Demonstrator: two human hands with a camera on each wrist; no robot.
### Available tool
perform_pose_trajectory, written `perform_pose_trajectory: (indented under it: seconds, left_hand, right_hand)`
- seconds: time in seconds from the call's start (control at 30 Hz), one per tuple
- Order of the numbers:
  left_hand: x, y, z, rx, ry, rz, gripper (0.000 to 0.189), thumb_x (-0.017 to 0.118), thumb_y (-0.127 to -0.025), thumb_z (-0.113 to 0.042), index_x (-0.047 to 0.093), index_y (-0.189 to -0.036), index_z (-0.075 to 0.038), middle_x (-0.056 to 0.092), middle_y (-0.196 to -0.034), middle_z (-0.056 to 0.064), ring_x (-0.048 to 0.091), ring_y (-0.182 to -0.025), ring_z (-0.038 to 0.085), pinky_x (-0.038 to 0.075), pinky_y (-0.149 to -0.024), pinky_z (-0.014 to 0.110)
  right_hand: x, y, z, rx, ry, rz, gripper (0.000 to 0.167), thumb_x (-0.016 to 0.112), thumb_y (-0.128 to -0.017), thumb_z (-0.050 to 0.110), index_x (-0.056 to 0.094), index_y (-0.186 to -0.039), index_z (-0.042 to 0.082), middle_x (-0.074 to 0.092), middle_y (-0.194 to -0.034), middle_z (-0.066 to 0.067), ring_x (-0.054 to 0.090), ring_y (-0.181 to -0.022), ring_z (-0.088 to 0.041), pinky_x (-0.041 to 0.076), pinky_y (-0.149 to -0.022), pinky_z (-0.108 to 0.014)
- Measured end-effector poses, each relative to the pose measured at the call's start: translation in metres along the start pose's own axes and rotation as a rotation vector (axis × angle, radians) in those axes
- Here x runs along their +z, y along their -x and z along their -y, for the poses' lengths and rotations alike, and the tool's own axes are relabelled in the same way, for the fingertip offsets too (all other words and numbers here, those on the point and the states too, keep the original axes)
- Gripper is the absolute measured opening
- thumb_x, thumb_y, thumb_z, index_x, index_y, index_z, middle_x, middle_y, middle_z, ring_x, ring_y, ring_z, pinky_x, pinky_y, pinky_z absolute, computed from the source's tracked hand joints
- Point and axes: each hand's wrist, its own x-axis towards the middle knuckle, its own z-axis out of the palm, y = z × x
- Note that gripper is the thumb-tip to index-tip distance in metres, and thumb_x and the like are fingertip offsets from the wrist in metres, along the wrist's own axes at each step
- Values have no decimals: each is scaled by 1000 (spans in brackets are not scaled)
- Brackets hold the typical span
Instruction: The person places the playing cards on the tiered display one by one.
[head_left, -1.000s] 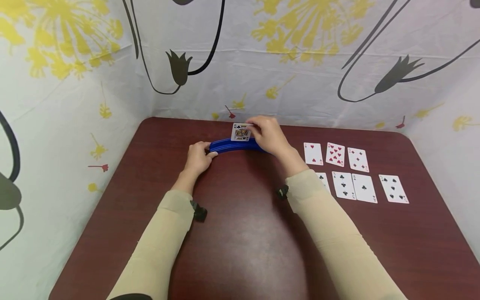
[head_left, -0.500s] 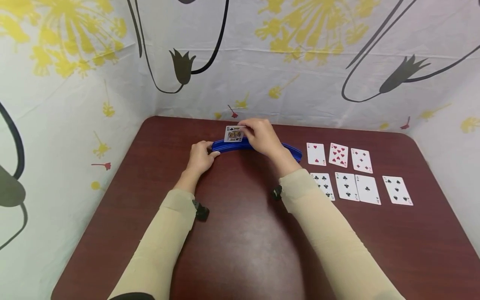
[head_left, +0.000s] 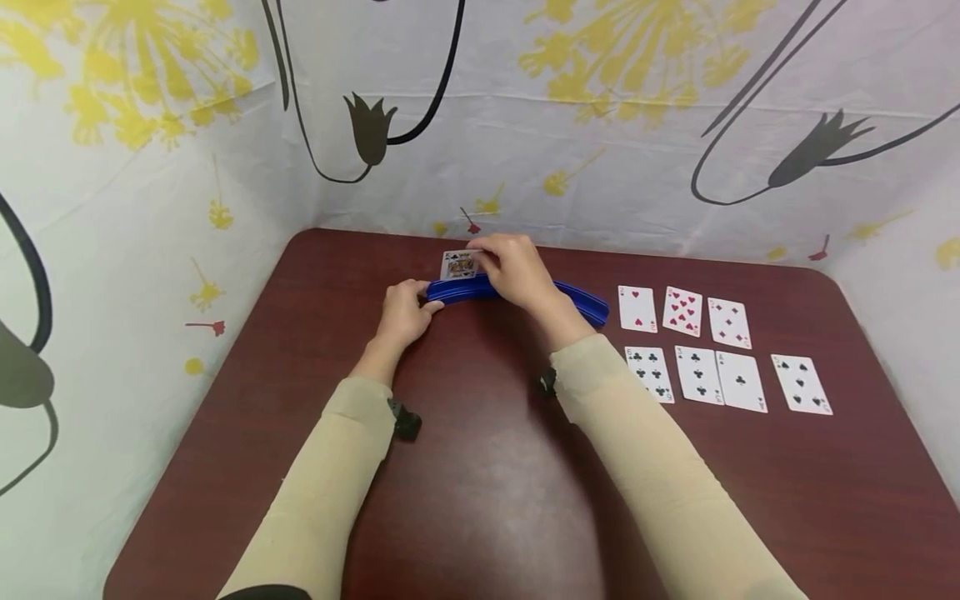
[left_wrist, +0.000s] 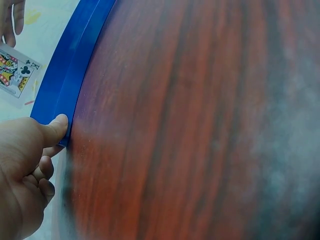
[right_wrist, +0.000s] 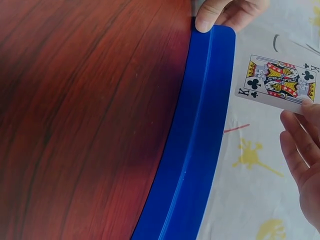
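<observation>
My left hand (head_left: 402, 315) pinches the left end of a curved blue playing-card holder (head_left: 463, 289), its thumb (left_wrist: 61, 125) lying on the front face. The holder bows along the back of the table, a groove line running its length in the right wrist view. Between thumb and fingers, my right hand (head_left: 517, 268) pinches a king of clubs (right_wrist: 280, 82) by its right edge. The card's face is towards me, just behind and above the holder's left part in the head view. Part of the holder's middle is hidden behind my right hand.
On the table's right side several cards lie face up in two rows. The back row has a two of hearts (head_left: 637, 309), a heart card (head_left: 682, 312) and a diamond card (head_left: 729, 322). Club cards (head_left: 699, 375) and a spade card (head_left: 801, 384) lie in front. A patterned cloth (head_left: 480, 125) hangs behind.
My right hand has carried the king of clubs left along the holder, towards my left hand, and slightly lower. The left hand keeps its grip on the holder's end.
</observation>
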Motion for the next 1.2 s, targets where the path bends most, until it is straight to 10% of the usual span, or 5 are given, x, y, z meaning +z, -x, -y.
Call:
perform_pose_trajectory:
  seconds: [0.8,1.2]
  left_hand:
    - [1,0,1,7,-3,-6,35,74,-95,-17,71,-124,0,69,-110,16,66,-103,29,53,-95,41]
    - [1,0,0,6,4,-2,34,74,-95,-16,71,-124,1,69,-109,16,66,-102,28,53,-95,41]
  right_hand:
    - [15,-12,0,37,57,146,25,58,-103,5,72,-124,3,73,-108,-13,69,-91,-24,56,-84,-39]
    - [11,-6,0,82,86,245,51,61,-103,19,48,-153,16,56,-145,-11,53,-131,-29,44,-108,-46]
